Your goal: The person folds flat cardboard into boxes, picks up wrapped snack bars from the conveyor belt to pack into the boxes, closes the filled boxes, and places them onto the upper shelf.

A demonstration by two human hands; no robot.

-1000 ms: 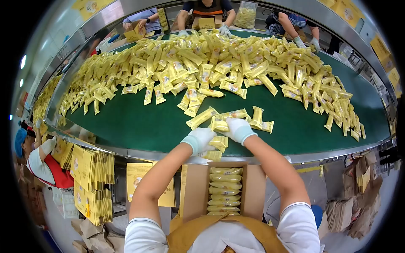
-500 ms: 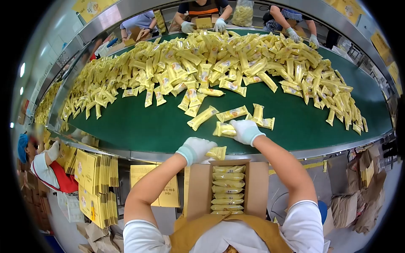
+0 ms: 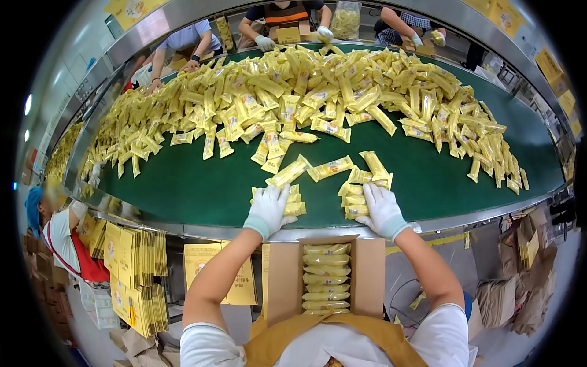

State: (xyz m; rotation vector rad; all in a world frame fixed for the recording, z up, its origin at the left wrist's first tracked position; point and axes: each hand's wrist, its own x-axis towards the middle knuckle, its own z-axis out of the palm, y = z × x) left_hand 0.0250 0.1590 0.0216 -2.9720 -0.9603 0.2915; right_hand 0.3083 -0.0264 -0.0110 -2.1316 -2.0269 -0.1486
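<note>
My left hand, in a white glove, lies over a short row of yellow snack packets at the belt's near edge, thumb and fingers around it. Opposite, my gloved right hand grips a similar row of packets from its right side. Green belt shows between the two rows. Just beyond them lie loose packets, one touching the left row. Below my hands stands an open cardboard box, flaps spread, with a column of packets inside. The packets' undersides are hidden.
A large heap of packets covers the far side of the green belt. Co-workers' gloved hands work across it. Stacked flat yellow cartons stand at left, near a person in a red apron. Brown paper lies at right.
Both hands have moved apart from single packets near the box to two packet rows, the left going up and left, the right outward and down. Across the belt, co-workers' arms have shifted.
</note>
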